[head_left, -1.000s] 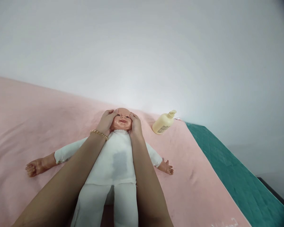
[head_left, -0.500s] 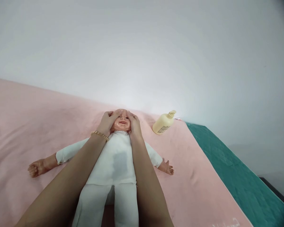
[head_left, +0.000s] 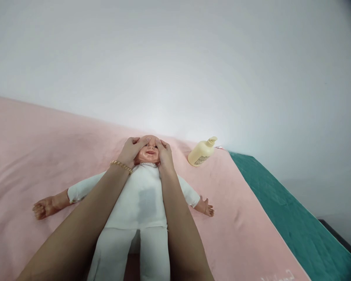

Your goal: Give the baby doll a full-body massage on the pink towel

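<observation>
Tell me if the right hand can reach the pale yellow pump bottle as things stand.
Likely yes: only pink sheet shows between the right hand and the pale yellow pump bottle. The hand is on the doll's head, though, and would need to come off it first.

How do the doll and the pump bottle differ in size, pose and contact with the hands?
The doll is much larger than the pump bottle. The doll lies on its back; the pump bottle stands on its base. The left hand and right hand touch the doll's head, but not the pump bottle. Both rest on the pink cloth.
</observation>
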Tool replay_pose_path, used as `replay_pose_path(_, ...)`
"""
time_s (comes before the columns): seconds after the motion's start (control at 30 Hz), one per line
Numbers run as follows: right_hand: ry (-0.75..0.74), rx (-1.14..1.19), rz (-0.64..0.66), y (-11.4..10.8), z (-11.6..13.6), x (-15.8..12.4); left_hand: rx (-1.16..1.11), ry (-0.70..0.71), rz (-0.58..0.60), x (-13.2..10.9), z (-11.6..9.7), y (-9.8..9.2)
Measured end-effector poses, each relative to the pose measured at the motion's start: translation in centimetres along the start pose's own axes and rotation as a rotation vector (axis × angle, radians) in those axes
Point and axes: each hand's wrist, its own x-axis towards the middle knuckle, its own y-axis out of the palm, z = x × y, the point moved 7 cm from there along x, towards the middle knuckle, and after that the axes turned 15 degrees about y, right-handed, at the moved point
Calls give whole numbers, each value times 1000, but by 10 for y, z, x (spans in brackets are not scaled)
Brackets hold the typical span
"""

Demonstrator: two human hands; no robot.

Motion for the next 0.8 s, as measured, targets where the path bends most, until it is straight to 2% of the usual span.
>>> replay_pose_path(0.07,47,-13,-58,-3,0,-1,-7,11,20,0,-1,2)
replay_pose_path(0.17,71,-10,-51,-2,1,-1,-30,16,41,0,-1,4)
replay_pose_path(0.3,61,40,-24,-3,-1,4,-51,-13,-9,-1,1,3)
replay_pose_path(0.47,48,58,-52,-7,-5,11,-57,-69,-61,-1,4,1)
replay_pose_path(0.8,59,66,-49,-12,-6,17,-85,-62,-108,5,7,-3)
